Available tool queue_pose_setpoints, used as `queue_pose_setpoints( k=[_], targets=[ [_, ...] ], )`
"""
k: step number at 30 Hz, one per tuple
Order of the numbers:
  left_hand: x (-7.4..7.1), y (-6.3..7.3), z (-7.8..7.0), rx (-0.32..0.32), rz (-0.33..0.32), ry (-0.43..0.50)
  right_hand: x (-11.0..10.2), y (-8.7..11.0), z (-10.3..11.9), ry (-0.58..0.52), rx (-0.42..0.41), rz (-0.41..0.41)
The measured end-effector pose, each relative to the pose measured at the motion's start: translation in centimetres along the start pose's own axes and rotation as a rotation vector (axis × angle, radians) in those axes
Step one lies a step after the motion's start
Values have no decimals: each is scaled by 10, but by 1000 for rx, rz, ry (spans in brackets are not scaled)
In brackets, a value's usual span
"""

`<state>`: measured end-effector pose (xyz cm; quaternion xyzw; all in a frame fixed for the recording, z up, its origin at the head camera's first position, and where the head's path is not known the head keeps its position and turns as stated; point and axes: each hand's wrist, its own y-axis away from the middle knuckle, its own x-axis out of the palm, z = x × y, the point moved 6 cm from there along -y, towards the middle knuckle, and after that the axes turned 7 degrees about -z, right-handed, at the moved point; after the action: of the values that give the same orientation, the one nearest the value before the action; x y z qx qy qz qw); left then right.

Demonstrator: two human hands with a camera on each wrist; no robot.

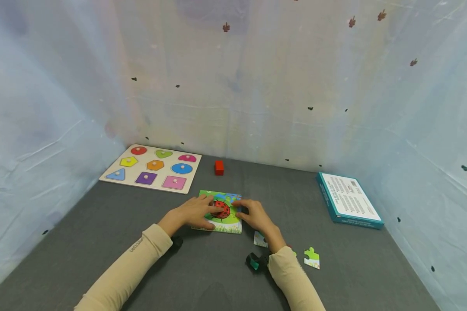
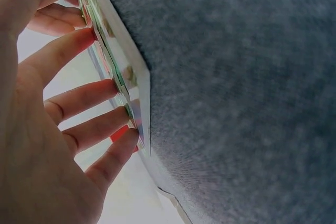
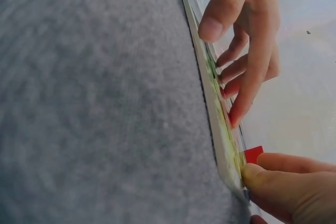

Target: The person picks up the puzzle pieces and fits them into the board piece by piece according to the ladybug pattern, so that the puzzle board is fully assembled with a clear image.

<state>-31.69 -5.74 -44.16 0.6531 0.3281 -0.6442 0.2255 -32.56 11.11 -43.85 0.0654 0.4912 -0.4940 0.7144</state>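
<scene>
Two pale sleeves (image 1: 128, 259) come in over the table's near edge, and past them both hands work on the ladybird puzzle (image 1: 231, 226) at mid-table. The left hand (image 1: 196, 210) lies over the puzzle's left part, fingers spread apart, tips touching the picture and clamped on nothing. The right hand (image 1: 257, 214) is bent at the puzzle's right edge, thumb and forefinger apart at the tips; I can't tell whether they clasp a piece.

To seat pieces well, I'd let the left fingers steady the picture, line up knobs with gaps, then press straight down; a sideways shove might lift neighbours.

The table (image 1: 280, 190) wears dark grey cloth, with pale, speckled sheeting (image 1: 268, 77) behind and at both sides. A peg board (image 1: 159, 178) fills the far left corner, a red block (image 1: 219, 167) sits near the far edge, and a teal box (image 1: 352, 199) lies by the right edge. Loose pieces (image 1: 312, 261) lie nearer the near edge, right of the puzzle.
</scene>
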Motion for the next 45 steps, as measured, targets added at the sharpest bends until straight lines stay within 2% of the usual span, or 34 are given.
queue_pose_setpoints(
  k=[5, 8, 14, 17, 22, 27, 32, 38, 45],
  targets=[
    [-2, 2, 0, -2, 2, 17, 0, 0, 0, -18, -10, 6],
    [-1, 5, 2, 6, 11, 63, 0, 2, -1, -18, -7, 6],
    [-2, 19, 14, 7, 24, 268, 0, 6, -1, -14, -19, 1],
    [-2, 28, 22, -11, 20, 331, 1, 7, 0, -26, -38, 10],
    [-4, 39, 33, -54, 38, 351, 0, 11, 1, -48, -49, 42],
    [-6, 43, 34, -38, 53, 371, -8, 14, -1, -111, -21, 75],
    [-9, 43, 34, -39, 50, 373, -29, 22, 1, -158, -49, 50],
    [-10, 43, 34, -47, 50, 378, -53, 45, -1, -69, -97, 29],
    [-9, 44, 34, -54, 54, 383, -62, 80, 0, 73, -86, 91]
  ],
)
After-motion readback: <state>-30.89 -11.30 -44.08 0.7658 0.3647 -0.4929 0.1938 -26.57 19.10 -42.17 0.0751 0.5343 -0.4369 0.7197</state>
